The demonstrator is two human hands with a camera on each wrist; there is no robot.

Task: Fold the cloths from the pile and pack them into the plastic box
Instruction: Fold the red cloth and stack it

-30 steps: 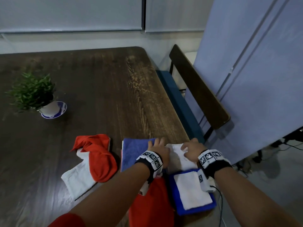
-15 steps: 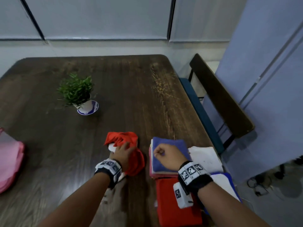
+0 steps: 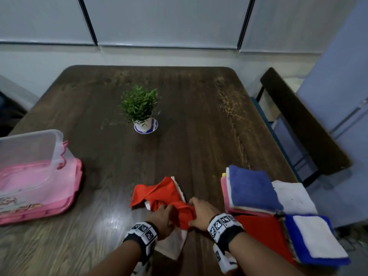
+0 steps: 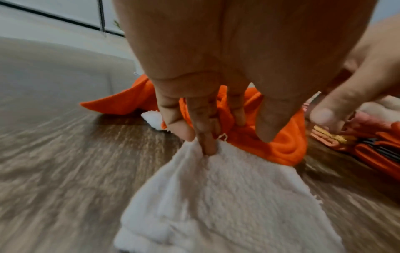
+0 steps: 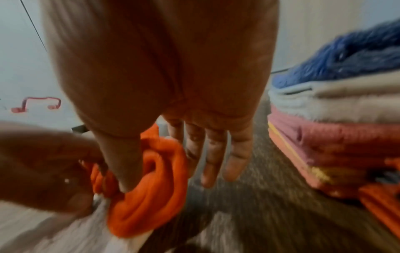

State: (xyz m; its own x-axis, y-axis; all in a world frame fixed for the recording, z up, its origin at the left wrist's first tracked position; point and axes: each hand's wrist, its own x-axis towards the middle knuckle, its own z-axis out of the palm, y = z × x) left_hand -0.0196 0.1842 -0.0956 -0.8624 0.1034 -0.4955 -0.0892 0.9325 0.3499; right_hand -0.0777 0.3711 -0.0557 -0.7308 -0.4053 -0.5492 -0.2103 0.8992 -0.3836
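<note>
A crumpled red cloth (image 3: 159, 196) lies over a white cloth (image 3: 172, 244) near the table's front edge. My left hand (image 3: 165, 211) grips the red cloth's bunched part from the left, fingers curled into it (image 4: 233, 135). My right hand (image 3: 192, 212) pinches the same bunch from the right, the thumb (image 5: 125, 162) pressed on a red fold (image 5: 151, 196) and the fingers lying straight behind it. The clear plastic box (image 3: 29, 148) stands on its pink lid (image 3: 65, 198) at the far left. A stack of folded cloths (image 3: 252, 188) topped in blue sits to the right.
A small potted plant (image 3: 141, 110) stands mid-table. More cloths, a red one (image 3: 260, 234) and a white-on-blue one (image 3: 316, 240), lie at the front right corner. A dark chair (image 3: 302, 120) runs along the table's right side.
My right hand left the blue-topped stack and joined the left hand on the red cloth. The view has swung left, bringing the plastic box into sight.
</note>
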